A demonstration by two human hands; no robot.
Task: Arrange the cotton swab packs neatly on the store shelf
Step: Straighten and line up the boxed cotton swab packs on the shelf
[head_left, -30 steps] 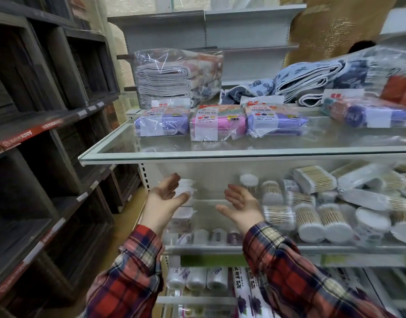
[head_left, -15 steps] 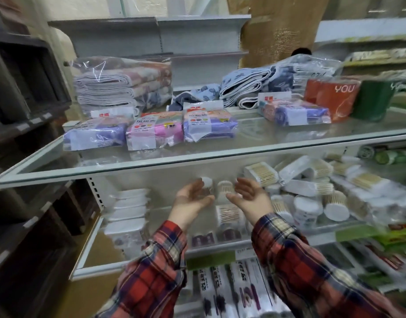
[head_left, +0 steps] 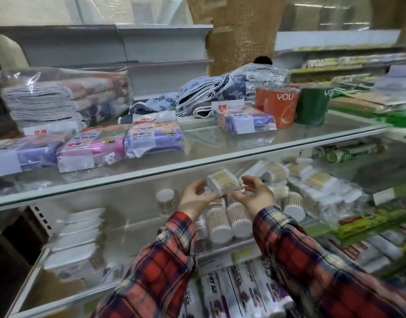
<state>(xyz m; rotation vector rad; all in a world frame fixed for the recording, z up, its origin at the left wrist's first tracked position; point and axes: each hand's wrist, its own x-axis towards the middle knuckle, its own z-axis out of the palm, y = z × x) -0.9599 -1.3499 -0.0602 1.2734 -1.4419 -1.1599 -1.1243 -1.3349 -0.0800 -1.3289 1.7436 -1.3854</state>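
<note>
Plaid sleeves reach under the glass shelf (head_left: 220,154) toward the lower shelf (head_left: 222,251), where both hands meet on one rectangular swab pack (head_left: 222,182). The left hand (head_left: 195,198) has its grip curled on the pack's left end, thumb on top; the right hand (head_left: 254,193) pinches the right end, so the pack is clamped between them, lifted above the round tubs (head_left: 227,222) lying on their sides just below. More swab packs (head_left: 312,180) lie jumbled to the right on the same shelf, and one tub (head_left: 165,200) stands upright, apart, to the left. White flat packs (head_left: 78,237) are stacked at the far left. On the glass shelf above sit wrapped cloth packs (head_left: 94,150), folded towels (head_left: 64,95), and orange (head_left: 282,106) and green (head_left: 312,106) rolls.
</note>
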